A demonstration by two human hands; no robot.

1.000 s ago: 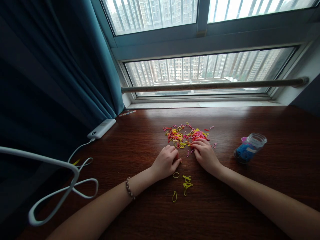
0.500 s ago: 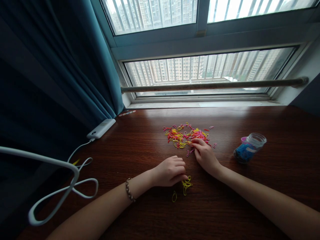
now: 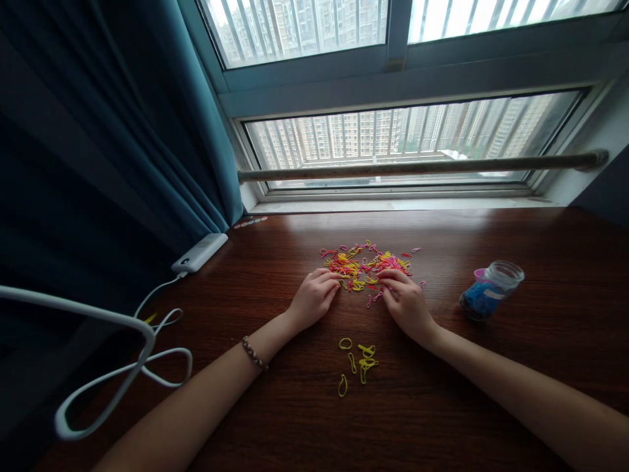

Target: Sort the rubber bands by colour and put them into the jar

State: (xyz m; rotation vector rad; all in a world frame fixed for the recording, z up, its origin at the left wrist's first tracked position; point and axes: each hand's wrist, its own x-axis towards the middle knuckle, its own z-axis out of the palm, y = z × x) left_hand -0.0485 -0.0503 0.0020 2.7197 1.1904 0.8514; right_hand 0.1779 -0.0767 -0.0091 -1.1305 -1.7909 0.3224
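Containing blue pieces (image 3: pixel 479 299): clear jar (image 3: pixel 507 275); hands (image 3: pixel 313 299) (image 3: pixel 407 307) narrowed at colourful bands (image 3: pixel 347 267), grip unclear.

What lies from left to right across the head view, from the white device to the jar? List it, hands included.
White device → braided bracelet → left hand → small group of loose yellow bands → right hand → clear jar with blue contents.
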